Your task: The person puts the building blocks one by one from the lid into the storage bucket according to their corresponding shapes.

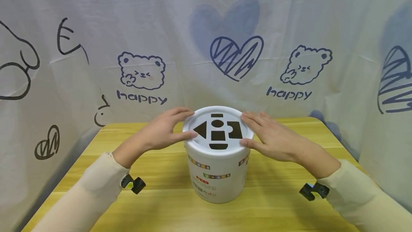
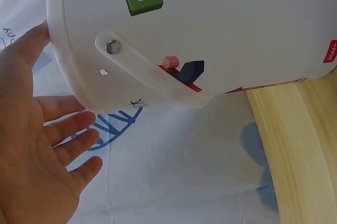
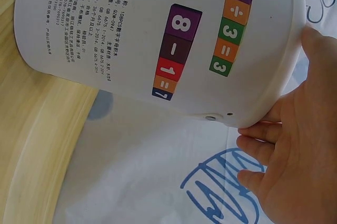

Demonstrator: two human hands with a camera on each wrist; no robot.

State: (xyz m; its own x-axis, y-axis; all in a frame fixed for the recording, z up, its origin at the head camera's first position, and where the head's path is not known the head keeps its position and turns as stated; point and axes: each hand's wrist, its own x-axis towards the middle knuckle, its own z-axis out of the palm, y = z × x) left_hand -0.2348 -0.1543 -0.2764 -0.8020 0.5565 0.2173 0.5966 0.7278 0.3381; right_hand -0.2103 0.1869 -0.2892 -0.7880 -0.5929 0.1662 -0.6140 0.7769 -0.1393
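A white round bucket (image 1: 219,185) stands upright on the wooden table, printed with coloured number blocks and small text. Its white lid (image 1: 232,144) is on top and has several cut-out holes, among them a triangle, a circle and a square. At the lid's left edge, my left hand (image 1: 164,128) rests with its thumb on the top and fingers along the rim. My right hand (image 1: 273,137) touches the opposite edge, thumb nearer me and fingers farther back. Both hands' fingers look relaxed and fairly straight. A white plastic handle (image 2: 152,71) hangs on the bucket's side in the left wrist view.
The yellow wood-grain table (image 1: 154,196) extends around the bucket. Behind it and at both sides hangs a pale curtain (image 1: 190,71) with hearts and bear drawings. Small black devices are on both wrists, the left one (image 1: 133,184) and the right one (image 1: 313,191).
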